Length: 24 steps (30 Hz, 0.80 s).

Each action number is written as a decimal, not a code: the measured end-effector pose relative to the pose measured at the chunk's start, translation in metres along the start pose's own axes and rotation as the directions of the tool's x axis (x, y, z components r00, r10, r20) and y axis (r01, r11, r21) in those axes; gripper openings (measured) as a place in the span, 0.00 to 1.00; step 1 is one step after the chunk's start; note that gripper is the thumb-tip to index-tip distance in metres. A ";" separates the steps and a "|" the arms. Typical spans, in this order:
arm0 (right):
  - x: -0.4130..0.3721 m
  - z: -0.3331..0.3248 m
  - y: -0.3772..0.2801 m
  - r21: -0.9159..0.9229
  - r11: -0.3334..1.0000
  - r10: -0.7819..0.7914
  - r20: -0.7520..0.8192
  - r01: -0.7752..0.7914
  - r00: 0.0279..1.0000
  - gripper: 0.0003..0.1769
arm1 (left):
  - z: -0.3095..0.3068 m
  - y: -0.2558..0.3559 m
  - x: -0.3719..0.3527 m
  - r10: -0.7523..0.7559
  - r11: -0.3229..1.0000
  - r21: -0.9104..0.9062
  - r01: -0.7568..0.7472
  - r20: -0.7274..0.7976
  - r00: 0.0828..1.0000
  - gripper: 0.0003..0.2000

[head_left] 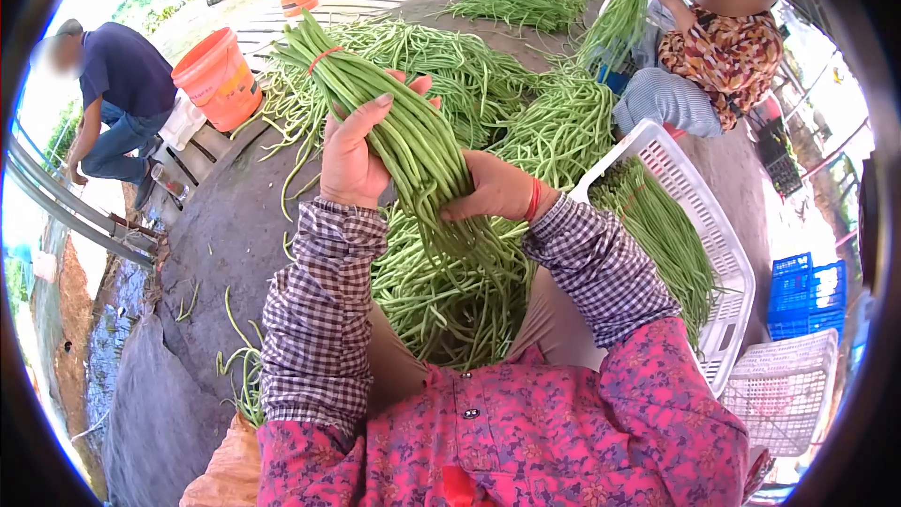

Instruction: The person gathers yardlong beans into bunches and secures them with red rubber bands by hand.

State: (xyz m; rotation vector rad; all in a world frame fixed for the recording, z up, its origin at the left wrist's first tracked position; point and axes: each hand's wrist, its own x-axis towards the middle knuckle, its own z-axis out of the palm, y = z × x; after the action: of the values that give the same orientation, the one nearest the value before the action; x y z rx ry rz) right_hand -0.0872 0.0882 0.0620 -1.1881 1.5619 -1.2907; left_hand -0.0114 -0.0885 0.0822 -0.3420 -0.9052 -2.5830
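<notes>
A thick bundle of long green beans [404, 131] is held up in front of me, slanting from upper left to lower right, with a red band round its upper end. My left hand [357, 155] is wrapped round its upper part, thumb in front and fingertips showing on the far side. Lower down, my right hand [493, 190] grips the bundle from the right side, a red string at that wrist. Loose beans [450, 305] lie heaped below, between my legs, and more beans [469, 75] spread out beyond the bundle.
A white crate [732, 263] holding beans [657, 235] stands at right, near blue crates [807, 296] and another pale crate [784, 385]. Orange buckets [216, 80] are at upper left. One person [127, 84] bends at left; another [723, 52] handles beans at upper right.
</notes>
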 end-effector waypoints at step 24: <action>-0.071 -0.025 -0.168 0.248 0.858 -0.236 -0.588 0.450 0.774 0.13 | 0.054 -0.085 -0.028 -0.673 0.730 0.527 0.436 0.440 0.594 0.15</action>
State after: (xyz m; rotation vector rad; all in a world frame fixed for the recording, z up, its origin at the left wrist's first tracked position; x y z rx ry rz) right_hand -0.0616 0.1544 0.2319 -0.9288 1.3868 -2.2253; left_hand -0.0171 0.0145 0.0673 -0.9542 -2.0040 -2.7790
